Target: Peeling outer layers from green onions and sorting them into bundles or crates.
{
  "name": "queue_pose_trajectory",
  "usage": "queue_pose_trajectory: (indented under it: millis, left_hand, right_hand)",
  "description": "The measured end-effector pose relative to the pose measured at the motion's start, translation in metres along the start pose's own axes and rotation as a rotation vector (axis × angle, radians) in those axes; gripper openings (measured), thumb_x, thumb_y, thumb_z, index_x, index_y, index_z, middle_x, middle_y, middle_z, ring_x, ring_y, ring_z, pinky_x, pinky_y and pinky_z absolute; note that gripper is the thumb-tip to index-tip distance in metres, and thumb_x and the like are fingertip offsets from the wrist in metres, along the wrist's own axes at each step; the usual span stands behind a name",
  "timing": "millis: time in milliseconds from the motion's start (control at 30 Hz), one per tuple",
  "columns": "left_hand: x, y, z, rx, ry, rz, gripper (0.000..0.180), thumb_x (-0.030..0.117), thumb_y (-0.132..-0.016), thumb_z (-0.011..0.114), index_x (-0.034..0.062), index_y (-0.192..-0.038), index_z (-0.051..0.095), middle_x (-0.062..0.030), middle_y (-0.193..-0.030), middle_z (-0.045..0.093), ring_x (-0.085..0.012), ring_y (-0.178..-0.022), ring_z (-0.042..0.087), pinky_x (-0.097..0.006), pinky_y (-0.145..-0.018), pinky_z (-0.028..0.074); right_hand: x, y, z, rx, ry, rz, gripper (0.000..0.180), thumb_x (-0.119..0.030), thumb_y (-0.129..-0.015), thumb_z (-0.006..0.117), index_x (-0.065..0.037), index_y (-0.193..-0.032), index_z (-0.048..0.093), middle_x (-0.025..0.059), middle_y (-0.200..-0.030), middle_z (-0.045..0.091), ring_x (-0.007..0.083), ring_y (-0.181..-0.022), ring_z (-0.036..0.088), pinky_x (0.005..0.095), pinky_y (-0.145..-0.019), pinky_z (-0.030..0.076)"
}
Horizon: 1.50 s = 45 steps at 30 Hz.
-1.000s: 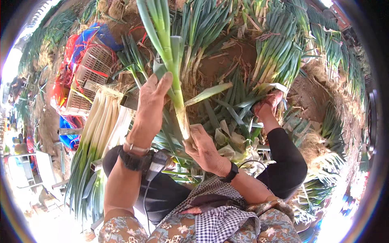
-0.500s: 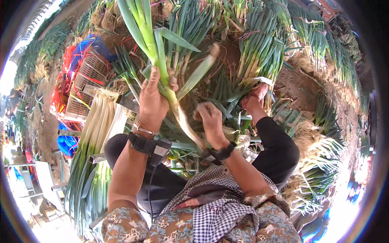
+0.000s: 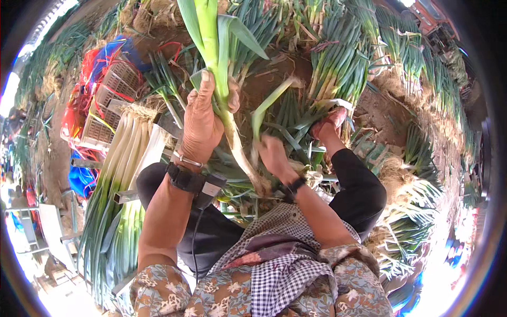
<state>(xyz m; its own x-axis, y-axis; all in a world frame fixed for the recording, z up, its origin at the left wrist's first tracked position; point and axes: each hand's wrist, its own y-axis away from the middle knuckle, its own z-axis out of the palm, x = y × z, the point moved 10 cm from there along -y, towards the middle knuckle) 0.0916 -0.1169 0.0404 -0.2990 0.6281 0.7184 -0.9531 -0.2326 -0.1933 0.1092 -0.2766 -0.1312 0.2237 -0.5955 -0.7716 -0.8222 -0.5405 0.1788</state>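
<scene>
Upright in front of me is a leek (image 3: 235, 142), its green leaves pointing away and its rooted end toward my lap. My left hand (image 3: 203, 119) is closed around it where the white shank turns green. Just right of the shank, my right hand (image 3: 275, 157) has its fingers curled at the lower end of a loose green leaf (image 3: 268, 104), whose withered tip bends to the right. The leaf stands apart from the upper stalk. Whether its base still joins the shank is hidden by the fingers.
Trimmed leeks (image 3: 120, 153) lie in a row on a metal rack at my left. Behind them a beige plastic crate (image 3: 113, 98) holds red and blue ties. Untrimmed leek bundles (image 3: 343, 55) stand farther off, and more leeks (image 3: 409, 206) with roots lie at my right. Leaf scraps cover the ground between my legs.
The leaf has come away from the upper stalk and now stands by my right hand, which moved slightly down and right. My left hand still grips the leek, shifted a little right.
</scene>
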Motion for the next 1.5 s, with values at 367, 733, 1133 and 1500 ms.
queue_pose_trajectory:
  millis: [367, 733, 1133, 1500]
  left_hand:
    - [-0.005, 0.001, 0.007, -0.056, 0.051, 0.034, 0.051, 0.035, -0.096, 0.054, 0.0006, -0.132, 0.045, -0.0089, -0.100, 0.063, -0.0152, -0.078, 0.058, -0.030, -0.071, 0.047]
    - [-0.050, 0.013, 0.004, 0.056, 0.163, -0.192, 0.032, 0.004, -0.088, 0.048, -0.0050, -0.119, 0.049, -0.0211, -0.111, 0.062, -0.0361, -0.106, 0.060, -0.054, -0.099, 0.045]
    - [-0.040, 0.018, 0.029, -0.025, 0.283, -0.196, 0.032, 0.023, -0.095, 0.051, -0.0028, -0.115, 0.054, -0.0186, -0.106, 0.064, -0.0363, -0.099, 0.064, -0.054, -0.095, 0.049]
    - [-0.079, 0.042, 0.043, -0.478, -0.800, -0.318, 0.029, 0.024, -0.096, 0.051, -0.0025, -0.092, 0.061, -0.0114, -0.087, 0.068, -0.0249, -0.075, 0.065, -0.036, -0.070, 0.051]
  right_hand:
    - [-0.085, 0.075, 0.012, -0.271, -0.436, -0.221, 0.034, -0.014, -0.091, 0.062, -0.001, -0.118, 0.046, 0.0119, -0.090, 0.062, 0.0212, -0.086, 0.061, 0.0338, -0.075, 0.047]
    - [-0.071, 0.072, -0.039, 0.389, -0.031, -0.239, 0.022, -0.010, -0.090, 0.060, -0.001, -0.106, 0.049, 0.0210, -0.083, 0.060, 0.0382, -0.077, 0.061, 0.0407, -0.063, 0.047]
    - [-0.083, 0.068, -0.032, 0.048, -0.475, -0.235, 0.025, -0.024, -0.092, 0.063, -0.002, -0.090, 0.050, -0.0017, -0.066, 0.047, 0.0085, -0.054, 0.046, 0.0274, -0.046, 0.036]
    - [-0.144, 0.097, -0.037, -0.399, -1.308, -0.223, 0.021, -0.020, -0.091, 0.066, -0.004, -0.084, 0.053, -0.0032, -0.061, 0.048, 0.0040, -0.044, 0.041, 0.0195, -0.038, 0.032]
